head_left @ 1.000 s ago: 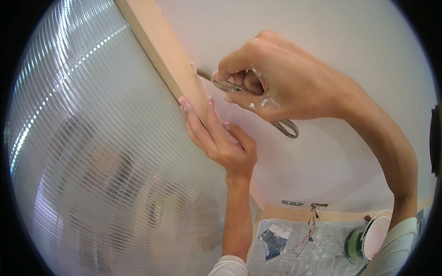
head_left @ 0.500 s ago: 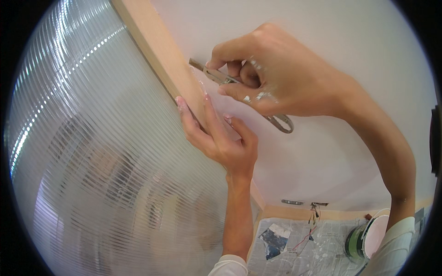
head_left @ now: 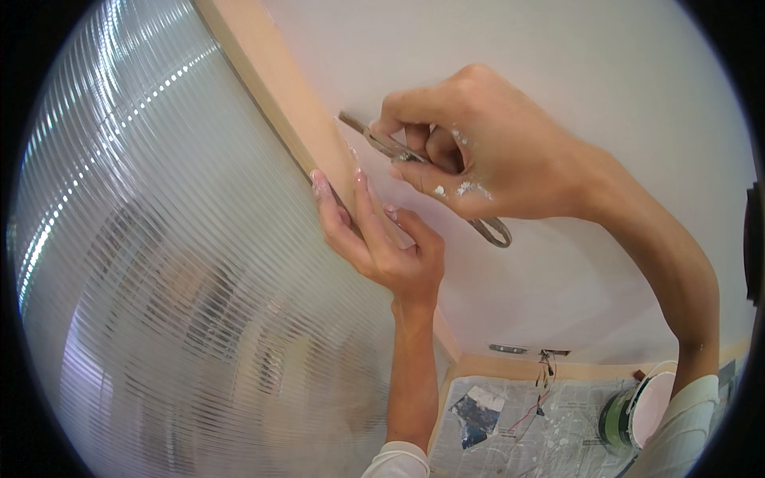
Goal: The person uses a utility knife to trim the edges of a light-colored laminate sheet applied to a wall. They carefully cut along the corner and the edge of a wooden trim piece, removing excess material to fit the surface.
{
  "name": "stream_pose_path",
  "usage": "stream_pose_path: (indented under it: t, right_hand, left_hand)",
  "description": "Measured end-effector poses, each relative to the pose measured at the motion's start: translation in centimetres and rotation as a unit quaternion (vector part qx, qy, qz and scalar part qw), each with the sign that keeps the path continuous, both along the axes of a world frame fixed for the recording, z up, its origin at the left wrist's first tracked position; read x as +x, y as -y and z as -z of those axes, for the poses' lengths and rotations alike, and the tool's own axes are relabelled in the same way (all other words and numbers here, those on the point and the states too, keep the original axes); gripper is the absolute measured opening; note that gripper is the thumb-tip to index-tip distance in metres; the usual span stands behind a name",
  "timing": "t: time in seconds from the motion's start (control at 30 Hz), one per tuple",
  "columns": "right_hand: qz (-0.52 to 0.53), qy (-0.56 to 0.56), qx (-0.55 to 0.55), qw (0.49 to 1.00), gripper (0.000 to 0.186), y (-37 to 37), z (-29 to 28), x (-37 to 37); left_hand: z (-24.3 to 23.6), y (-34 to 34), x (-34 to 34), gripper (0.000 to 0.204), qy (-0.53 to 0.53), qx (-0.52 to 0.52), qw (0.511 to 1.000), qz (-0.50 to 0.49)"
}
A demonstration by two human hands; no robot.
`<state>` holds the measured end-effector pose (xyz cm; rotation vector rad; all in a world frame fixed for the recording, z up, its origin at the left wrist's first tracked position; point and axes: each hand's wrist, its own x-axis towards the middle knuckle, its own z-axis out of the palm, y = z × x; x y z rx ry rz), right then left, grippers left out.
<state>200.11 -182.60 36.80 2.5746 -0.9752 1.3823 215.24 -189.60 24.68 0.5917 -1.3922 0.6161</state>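
Note:
My right hand (head_left: 502, 151) pinches a slim metal tool (head_left: 496, 233) between thumb and fingers. It has a looped handle end and a narrow, flat tip close to the light wooden strip (head_left: 275, 88); the exact kind is unclear. White specks dot the hand near the thumb. Lower down, my left hand (head_left: 396, 259) reaches up with its fingers apart, the fingertips resting against the wooden strip on both sides of its edge. Pinkish-white smears show on its fingertips. A small smear also sits on the wood just above them.
Left of the strip stands a ribbed translucent panel (head_left: 199, 215). On the right is a pale wall (head_left: 558, 279) with a socket opening (head_left: 555, 353) and hanging wires (head_left: 544, 374). Below lie newspaper sheets (head_left: 518, 442) and a pail (head_left: 617, 418) of pale pink paint.
My right hand and the metal tool have moved down and slightly right. My left hand stays at nearly the same place on the strip.

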Motion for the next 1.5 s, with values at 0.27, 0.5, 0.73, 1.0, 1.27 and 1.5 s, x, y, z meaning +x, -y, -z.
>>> stream_pose_path:
  t: [0.27, 0.5, 0.73, 1.0, 1.27, 1.5]
  right_hand:
    - [0.025, -0.032, -0.055, 0.998, 0.018, 0.9, -0.2, 0.2]
    - [0.038, -0.027, -0.033, 0.998, 0.019, 0.2, 0.2, 1.0]
    - [0.04, -0.039, -0.028, 0.998, 0.02, 0.2, 0.7, 1.0]
    - [0.039, -0.033, -0.017, 0.999, 0.014, 0.4, 0.9, 0.9]
    - [0.001, -0.027, -0.043, 0.999, 0.012, 1.5, 2.9, 0.1]
    - [0.03, -0.016, 0.003, 0.999, 0.013, 1.1, 3.4, 0.0]
  left_hand:
    - [0.1, 0.5, 0.0, 0.049, 0.003, 0.004, 1.0, 0.006]
    - [-0.1, 0.1, 0.5, 0.05, -0.003, 0.001, 1.0, 0.02]
    - [0.1, 0.1, 0.8, 0.054, 0.009, 0.008, 1.0, 0.016]
    - [0.2, 0.5, 0.7, 0.051, 0.014, 0.008, 1.0, 0.014]
    - [0.3, 1.0, -0.1, 0.05, -0.003, 0.015, 0.999, 0.031]
    - [0.3, 1.4, -0.2, 0.052, 0.004, 0.012, 1.0, 0.024]
